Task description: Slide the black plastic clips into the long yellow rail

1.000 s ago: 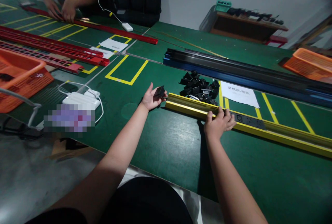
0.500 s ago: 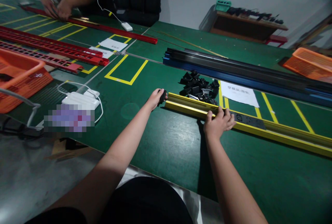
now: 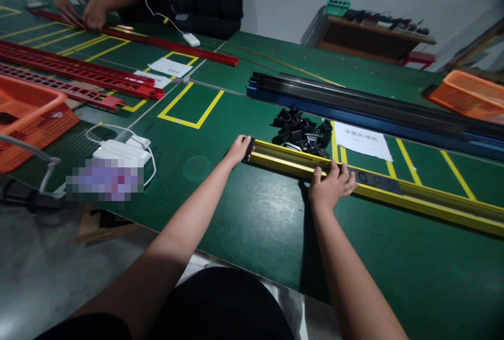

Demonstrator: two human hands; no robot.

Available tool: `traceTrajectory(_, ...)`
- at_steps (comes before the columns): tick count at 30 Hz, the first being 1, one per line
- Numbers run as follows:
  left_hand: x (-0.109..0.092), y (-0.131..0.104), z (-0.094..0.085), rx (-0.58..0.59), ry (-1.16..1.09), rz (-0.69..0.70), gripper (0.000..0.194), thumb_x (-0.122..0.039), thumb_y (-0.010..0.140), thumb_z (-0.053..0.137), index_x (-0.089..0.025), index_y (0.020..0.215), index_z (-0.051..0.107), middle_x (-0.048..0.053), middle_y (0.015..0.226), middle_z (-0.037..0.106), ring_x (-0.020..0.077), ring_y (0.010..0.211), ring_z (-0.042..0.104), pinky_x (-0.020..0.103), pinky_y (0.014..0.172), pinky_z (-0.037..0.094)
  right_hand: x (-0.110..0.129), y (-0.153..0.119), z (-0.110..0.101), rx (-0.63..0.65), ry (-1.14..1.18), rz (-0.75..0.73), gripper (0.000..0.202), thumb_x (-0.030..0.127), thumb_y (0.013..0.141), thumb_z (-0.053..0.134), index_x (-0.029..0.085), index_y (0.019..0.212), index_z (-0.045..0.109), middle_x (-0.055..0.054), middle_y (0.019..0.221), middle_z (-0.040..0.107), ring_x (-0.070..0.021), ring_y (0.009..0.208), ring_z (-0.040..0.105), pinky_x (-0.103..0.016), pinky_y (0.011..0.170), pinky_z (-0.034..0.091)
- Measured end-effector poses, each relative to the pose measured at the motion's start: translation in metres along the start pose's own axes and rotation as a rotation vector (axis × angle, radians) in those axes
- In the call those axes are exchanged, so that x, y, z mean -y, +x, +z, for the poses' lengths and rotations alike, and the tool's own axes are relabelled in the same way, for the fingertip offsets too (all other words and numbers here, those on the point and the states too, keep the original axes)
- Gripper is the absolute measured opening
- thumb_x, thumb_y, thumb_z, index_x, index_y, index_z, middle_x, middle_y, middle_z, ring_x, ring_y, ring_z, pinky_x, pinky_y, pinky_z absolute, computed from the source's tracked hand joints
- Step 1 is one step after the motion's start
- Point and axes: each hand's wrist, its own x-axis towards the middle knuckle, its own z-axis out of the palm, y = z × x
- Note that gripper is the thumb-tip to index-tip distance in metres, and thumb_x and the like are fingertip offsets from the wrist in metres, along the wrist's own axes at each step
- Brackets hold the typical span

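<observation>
A long yellow metal channel [image 3: 279, 157] lies across the green table, running off to the right. At its left end my left hand [image 3: 239, 150] is closed on a small black end cap [image 3: 248, 149], which sits against the channel's end. My right hand [image 3: 332, 187] is wrapped over the channel farther right, its fingers over the far edge and thumb on the near side. Just right of that hand, a black socket module [image 3: 376, 181] sits inside the channel. Behind the channel is a heap of small black plastic pieces [image 3: 301, 129].
Dark blue-black channels [image 3: 315, 101] lie behind, near a printed paper [image 3: 363, 140]. Orange baskets stand at the left [image 3: 35, 119] and right [image 3: 472, 93]. A white power adapter [image 3: 122, 153] with cables is on the left. Across the table, another person's hands [image 3: 94, 12] work at a red channel [image 3: 189, 52].
My left hand has brought the black end cap rightward against the channel's end; the gap between them has closed. My right hand stays in place on the channel.
</observation>
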Motion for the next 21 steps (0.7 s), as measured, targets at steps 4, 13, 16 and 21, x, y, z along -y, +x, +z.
traceTrajectory(4, -0.001, -0.002, 0.001, -0.039, 0.088, 0.005, 0.027, -0.044, 0.087, 0.040, -0.018, 0.089, 0.045, -0.001, 0.066, 0.060, 0.0049, 0.040, 0.047, 0.017, 0.040, 0.035, 0.000, 0.000, 0.000, 0.004, 0.004, 0.002, 0.056, 0.051, 0.083, 0.037, 0.020, 0.129, 0.048, -0.013, 0.138, 0.037, -0.0336, 0.129, 0.021, -0.062, 0.101, 0.013)
traceTrajectory(13, -0.006, -0.003, 0.001, -0.053, 0.162, -0.038, 0.028, -0.044, 0.087, 0.040, -0.018, 0.091, 0.046, 0.001, 0.068, 0.062, 0.0061, 0.043, 0.047, 0.018, 0.042, 0.034, 0.001, 0.000, -0.001, 0.012, 0.007, 0.005, 0.056, 0.050, 0.083, 0.036, 0.020, 0.128, 0.048, -0.013, 0.138, 0.036, -0.0341, 0.129, 0.021, -0.063, 0.100, 0.013)
traceTrajectory(16, -0.007, -0.001, -0.003, -0.063, 0.207, 0.012, 0.026, -0.043, 0.085, 0.045, -0.017, 0.086, 0.049, 0.001, 0.067, 0.062, 0.0082, 0.050, 0.051, 0.019, 0.049, 0.037, 0.001, 0.000, -0.002, 0.018, 0.004, 0.007, 0.055, 0.050, 0.083, 0.036, 0.020, 0.128, 0.047, -0.013, 0.138, 0.036, -0.0340, 0.129, 0.021, -0.063, 0.100, 0.014)
traceTrajectory(21, -0.007, 0.001, -0.008, -0.028, 0.222, -0.021, 0.027, -0.044, 0.082, 0.049, -0.017, 0.087, 0.051, 0.001, 0.064, 0.061, 0.0097, 0.050, 0.049, 0.021, 0.051, 0.037, 0.002, 0.000, -0.002, 0.017, -0.005, 0.002, 0.053, 0.047, 0.083, 0.037, 0.021, 0.129, 0.047, -0.013, 0.138, 0.036, -0.0341, 0.129, 0.022, -0.064, 0.099, 0.014)
